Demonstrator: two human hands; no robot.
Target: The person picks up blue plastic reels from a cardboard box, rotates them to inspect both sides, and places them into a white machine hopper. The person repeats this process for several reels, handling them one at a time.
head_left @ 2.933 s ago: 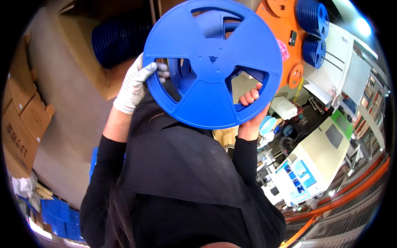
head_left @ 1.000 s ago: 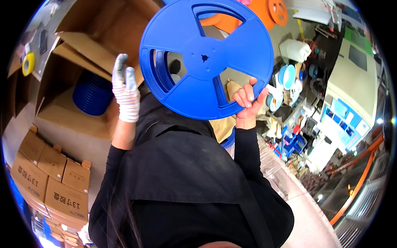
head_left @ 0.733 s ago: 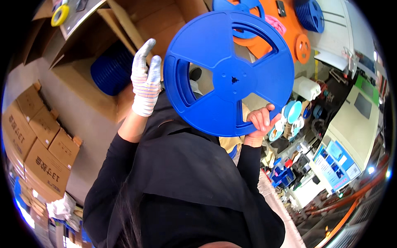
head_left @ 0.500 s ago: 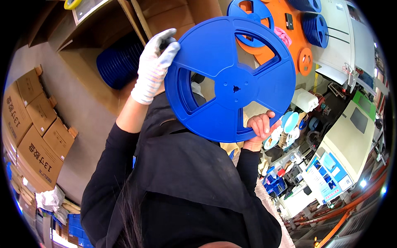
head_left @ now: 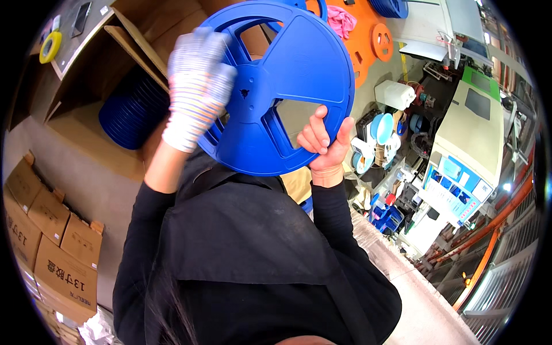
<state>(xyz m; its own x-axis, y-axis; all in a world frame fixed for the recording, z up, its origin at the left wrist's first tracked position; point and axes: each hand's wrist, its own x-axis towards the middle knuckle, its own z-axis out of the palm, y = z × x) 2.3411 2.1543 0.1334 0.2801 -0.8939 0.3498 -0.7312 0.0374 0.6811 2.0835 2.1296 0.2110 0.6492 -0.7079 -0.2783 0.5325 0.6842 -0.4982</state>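
Note:
A large blue plastic reel (head_left: pixel 310 60) with wide cut-out windows and a small centre hole is held up in front of me, its flat side facing the view. My right hand (head_left: pixel 329 142), bare, grips its lower right rim, with fingers reaching through a window and the thumb at the outer edge. My left hand (head_left: pixel 198 86), in a white striped knitted glove, is over the reel's left side. Motion smears its fingers, so I cannot tell whether they grip the reel. The glove covers part of the left rim.
At the left, an open cardboard box (head_left: pixel 77 121) holds a row of blue reels (head_left: pixel 132 109). A yellow tape roll (head_left: pixel 50 47) lies beyond. An orange surface (head_left: pixel 359 49) carries a pink cloth (head_left: pixel 341 22). Stacked cartons (head_left: pixel 63 270) stand lower left; a beige machine (head_left: pixel 468 132) stands right.
The reel has moved left and up in view and turned, with my right hand still on its rim. My left hand has shifted from the upper left edge inward over the reel's left side.

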